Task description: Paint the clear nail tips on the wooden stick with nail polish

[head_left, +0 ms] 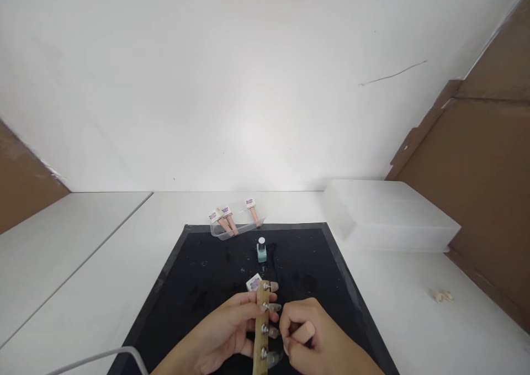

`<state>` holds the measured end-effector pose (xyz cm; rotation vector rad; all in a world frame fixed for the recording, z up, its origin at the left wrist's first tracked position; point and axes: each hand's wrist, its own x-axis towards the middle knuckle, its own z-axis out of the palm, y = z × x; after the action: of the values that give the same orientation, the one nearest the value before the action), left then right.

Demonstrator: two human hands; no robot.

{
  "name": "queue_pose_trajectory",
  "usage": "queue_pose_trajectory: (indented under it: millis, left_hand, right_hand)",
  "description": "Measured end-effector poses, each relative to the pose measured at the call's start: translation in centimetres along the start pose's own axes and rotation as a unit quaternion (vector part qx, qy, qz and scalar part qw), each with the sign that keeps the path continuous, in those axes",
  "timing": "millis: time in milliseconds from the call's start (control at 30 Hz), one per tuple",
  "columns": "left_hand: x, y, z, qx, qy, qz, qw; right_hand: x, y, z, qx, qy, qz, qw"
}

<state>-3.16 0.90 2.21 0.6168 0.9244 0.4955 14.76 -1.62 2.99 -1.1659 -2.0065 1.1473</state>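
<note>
Work on the nail tips (274,307) looks, in my judgement, to be somewhere in the middle. Four of these tips are already mounted in a row on a wooden strip (259,341), each by its own metal fitting; this strip is held above the near part of the black mat (298,259), toward the near edge of the table (364,292). The left hand (227,325) grips the strip from its left side. The right hand (322,336) is clenched around a pink cylindrical handle (304,333), just beside the tips. Because the tips are small and translucent here, I cannot say with certainty which of them carry a coat and which remain bare.

Beyond the strip stands a teal nail polish bottle (261,253), upright and with its cap on, nearer to the far edge of the mat. Three more pink-handled bottles (226,211) lie with their handles attached in a clear plastic tray (247,227), which overlaps this far edge left of its middle.

About writing: a white square bottle (254,282) by the left fingertips shows a purple print, and similar labels are on the tray's bottles. The letters are too small to read, and no brand is legible on the teal one.
</note>
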Motion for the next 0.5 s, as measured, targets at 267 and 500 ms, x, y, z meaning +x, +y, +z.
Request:
queue_pose_trajectory:
  millis: [267, 500]
  left_hand:
    - [0.0, -0.1, -0.2, -0.001, 0.001, -0.001, 1.000]
    - [-0.1, 0.0, 0.0, -0.010, 0.002, 0.002, 1.000]
  right_hand:
    - [-0.2, -0.1, -0.2, 0.027, 0.028, 0.006, 0.999]
    - [-0.5, -0.9, -0.5, 0.055, 0.001, 0.025, 0.998]
